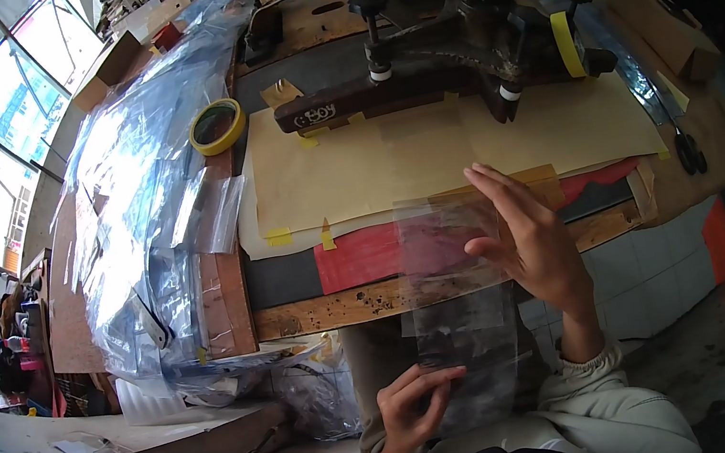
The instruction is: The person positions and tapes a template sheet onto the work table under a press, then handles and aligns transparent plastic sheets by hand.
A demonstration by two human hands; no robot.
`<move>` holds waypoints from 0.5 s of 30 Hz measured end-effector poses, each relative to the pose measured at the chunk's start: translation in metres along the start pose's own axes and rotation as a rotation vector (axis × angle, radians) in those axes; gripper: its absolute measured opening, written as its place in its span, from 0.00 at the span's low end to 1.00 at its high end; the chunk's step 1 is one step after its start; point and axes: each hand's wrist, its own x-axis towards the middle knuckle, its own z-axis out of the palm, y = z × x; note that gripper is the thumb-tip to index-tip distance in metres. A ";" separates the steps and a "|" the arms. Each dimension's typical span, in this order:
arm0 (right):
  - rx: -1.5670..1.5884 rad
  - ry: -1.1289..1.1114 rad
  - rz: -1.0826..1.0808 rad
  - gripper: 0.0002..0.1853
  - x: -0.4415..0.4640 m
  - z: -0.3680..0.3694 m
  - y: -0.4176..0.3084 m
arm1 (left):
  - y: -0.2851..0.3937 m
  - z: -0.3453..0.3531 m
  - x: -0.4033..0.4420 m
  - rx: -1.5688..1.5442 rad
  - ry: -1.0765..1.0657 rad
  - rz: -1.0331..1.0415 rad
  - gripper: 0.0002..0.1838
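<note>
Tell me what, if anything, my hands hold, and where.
Your left hand seems to pinch a clear plastic sheet near its lower left edge. Your right hand is open by the sheet's upper right side; whether it touches can't be told.

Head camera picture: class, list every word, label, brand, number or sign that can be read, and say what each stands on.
"BOY": pale letters on the dark bar above the tan sheets; the mark before it is unclear.
No text can be read on the clear plastic film or the yellow tape roll.
Any print on the cluttered goods at far left is too small or blurred.
</note>
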 end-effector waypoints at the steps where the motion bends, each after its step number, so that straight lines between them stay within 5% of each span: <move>1: -0.024 -0.020 0.006 0.36 0.001 0.002 0.002 | 0.001 0.001 0.000 0.003 0.002 0.000 0.13; 15: -0.341 -0.031 0.065 0.37 0.007 0.020 0.006 | 0.006 0.008 0.007 -0.060 0.027 0.020 0.13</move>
